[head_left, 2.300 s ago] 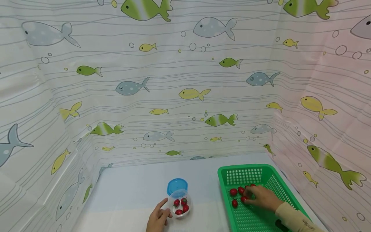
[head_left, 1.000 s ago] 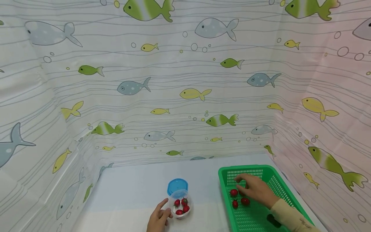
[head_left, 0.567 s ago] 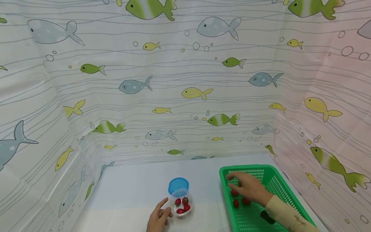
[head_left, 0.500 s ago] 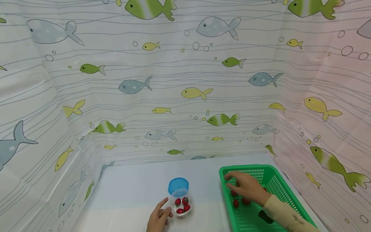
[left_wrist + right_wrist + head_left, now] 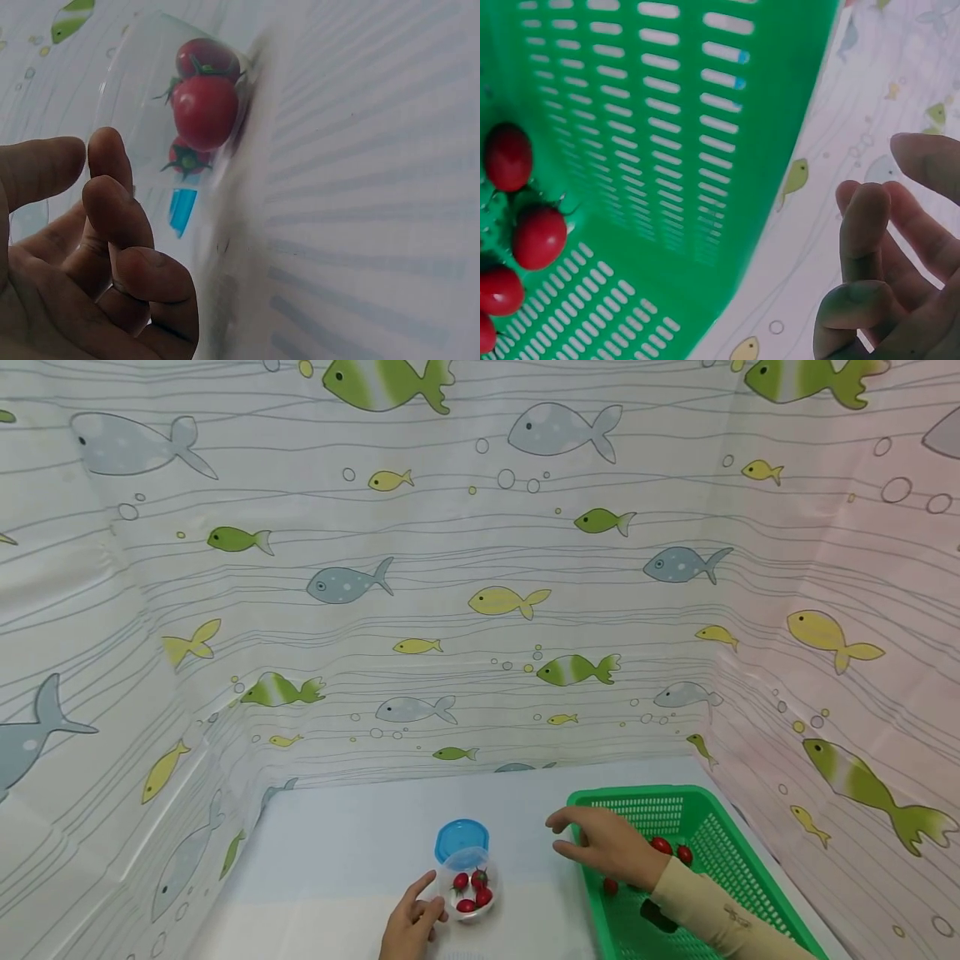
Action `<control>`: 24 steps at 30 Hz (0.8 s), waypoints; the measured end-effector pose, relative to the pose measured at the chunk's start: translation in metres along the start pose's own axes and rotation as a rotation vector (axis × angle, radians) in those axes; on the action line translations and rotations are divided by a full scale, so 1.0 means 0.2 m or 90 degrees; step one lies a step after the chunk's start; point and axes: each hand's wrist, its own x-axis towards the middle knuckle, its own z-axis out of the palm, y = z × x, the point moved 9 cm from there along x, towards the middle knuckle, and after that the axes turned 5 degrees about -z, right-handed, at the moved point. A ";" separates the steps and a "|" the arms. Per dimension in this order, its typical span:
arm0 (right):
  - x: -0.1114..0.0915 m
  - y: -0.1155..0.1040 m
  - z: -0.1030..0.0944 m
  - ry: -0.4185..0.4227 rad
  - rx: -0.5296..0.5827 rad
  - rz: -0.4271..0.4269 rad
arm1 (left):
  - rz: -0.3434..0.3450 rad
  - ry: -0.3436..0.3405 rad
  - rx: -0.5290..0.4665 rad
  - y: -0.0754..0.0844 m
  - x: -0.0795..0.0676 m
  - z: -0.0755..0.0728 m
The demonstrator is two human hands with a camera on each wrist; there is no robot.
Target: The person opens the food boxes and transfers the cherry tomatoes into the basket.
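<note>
tomatoes (image 5: 483,897) sit in a clear tub (image 5: 467,862) beside the left grip (image 5: 408,922), loosely curled and empty; the right grip (image 5: 611,843), parted and empty, hangs over the rim of the green basket (image 5: 592,906).

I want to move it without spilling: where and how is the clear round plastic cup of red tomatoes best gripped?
Probably clasp the cup round its upper wall, from the left, where the left hand is: it stands upright, open-topped, tomatoes low inside; the round blue plastic lid lies just beyond.
</note>
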 end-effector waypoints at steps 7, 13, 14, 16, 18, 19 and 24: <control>0.04 -0.05 0.04 -0.024 0.004 0.006 | -0.008 0.006 0.000 0.00 -0.01 -0.01; 0.07 -0.08 0.07 -0.019 0.010 -0.002 | -0.013 0.010 -0.001 0.00 -0.01 0.00; 0.08 -0.08 0.08 -0.020 0.012 -0.002 | -0.012 0.011 -0.001 0.00 -0.01 0.00; 0.09 -0.09 0.10 -0.024 0.016 -0.001 | -0.011 0.012 0.000 0.00 -0.01 0.00; 0.10 -0.09 0.12 -0.030 0.022 0.002 | -0.008 0.012 0.000 0.00 -0.01 0.00; 0.11 -0.10 0.13 -0.034 0.023 0.002 | -0.007 0.011 0.000 0.00 -0.01 -0.01; 0.15 -0.12 0.17 -0.054 0.028 0.013 | 0.001 0.012 -0.002 0.01 -0.01 -0.02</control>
